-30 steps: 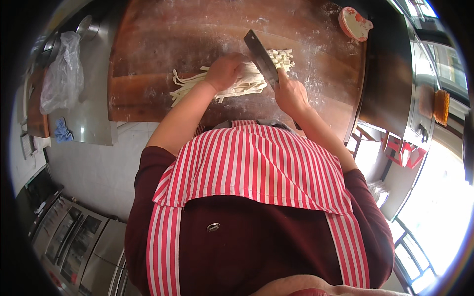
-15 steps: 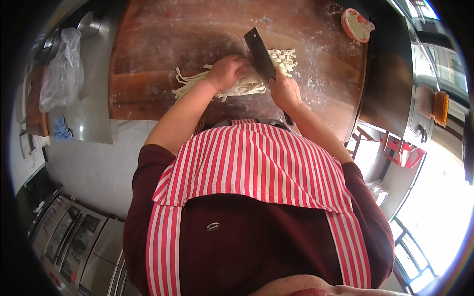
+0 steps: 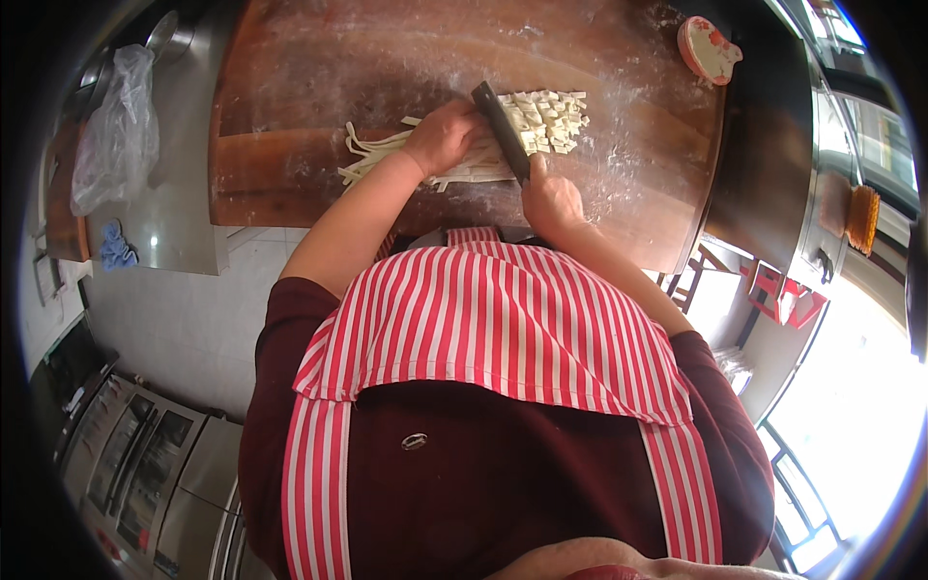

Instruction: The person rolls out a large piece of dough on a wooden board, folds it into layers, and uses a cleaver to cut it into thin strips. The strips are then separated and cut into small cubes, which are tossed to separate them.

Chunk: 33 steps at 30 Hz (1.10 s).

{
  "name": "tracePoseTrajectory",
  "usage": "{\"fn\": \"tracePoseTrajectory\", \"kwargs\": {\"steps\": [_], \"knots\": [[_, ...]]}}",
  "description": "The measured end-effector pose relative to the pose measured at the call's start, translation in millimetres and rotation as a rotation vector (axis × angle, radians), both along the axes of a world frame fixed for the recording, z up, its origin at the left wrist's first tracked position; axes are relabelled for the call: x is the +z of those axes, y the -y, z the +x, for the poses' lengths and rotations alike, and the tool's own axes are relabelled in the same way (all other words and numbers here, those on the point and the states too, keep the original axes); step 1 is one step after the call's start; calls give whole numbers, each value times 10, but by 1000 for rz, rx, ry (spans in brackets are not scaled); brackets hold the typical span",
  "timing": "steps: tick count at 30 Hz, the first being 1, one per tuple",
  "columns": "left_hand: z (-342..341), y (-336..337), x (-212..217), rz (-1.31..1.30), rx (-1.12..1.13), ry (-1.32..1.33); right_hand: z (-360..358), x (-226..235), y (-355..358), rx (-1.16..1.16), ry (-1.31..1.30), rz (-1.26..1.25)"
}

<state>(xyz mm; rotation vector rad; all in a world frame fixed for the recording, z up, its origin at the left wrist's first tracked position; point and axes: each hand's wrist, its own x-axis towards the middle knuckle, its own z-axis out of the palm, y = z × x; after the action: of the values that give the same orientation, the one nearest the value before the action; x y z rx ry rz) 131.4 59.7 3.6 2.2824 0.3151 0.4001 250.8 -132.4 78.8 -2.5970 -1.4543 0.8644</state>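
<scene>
My right hand (image 3: pixel 553 203) is wrapped round the handle of a dark cleaver (image 3: pixel 502 133). Its blade stands nearly edge-down on the board, slanting from upper left to lower right. Just left of the blade, my left hand (image 3: pixel 447 138) grips a bundle of pale dough strips (image 3: pixel 478 174) with curled fingers, whose tips are partly hidden. Loose strip ends spread out to the left of that wrist. On the blade's right side lies a heap of small cut dough pieces (image 3: pixel 549 121).
All this rests on a floury wooden board (image 3: pixel 319 87). A red-and-white patterned dish (image 3: pixel 710 50) sits at its far right corner. Left of the board, a steel counter (image 3: pixel 179 193) carries a clear plastic bag (image 3: pixel 118 135) and a blue cloth (image 3: pixel 118 248).
The cleaver has come down from a tilted position to a steeper one against the strips. More cut pieces show to its right. The left hand has barely moved.
</scene>
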Motion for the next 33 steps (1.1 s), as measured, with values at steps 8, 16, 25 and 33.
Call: {"fn": "tracePoseTrajectory", "kwargs": {"steps": [8, 16, 25, 33], "knots": [[-100, -60, 65, -7, 56, -29, 81, 105, -163, -15, -10, 191], [-200, -123, -68, 3, -38, 66, -182, 317, -77, -11, -40, 27], [-207, -195, -98, -56, -89, 26, -239, -223, -297, -80, 78, 251], [-404, -311, -12, -2, -41, 74, -458, 348, -194, -110, -4, 52]]}}
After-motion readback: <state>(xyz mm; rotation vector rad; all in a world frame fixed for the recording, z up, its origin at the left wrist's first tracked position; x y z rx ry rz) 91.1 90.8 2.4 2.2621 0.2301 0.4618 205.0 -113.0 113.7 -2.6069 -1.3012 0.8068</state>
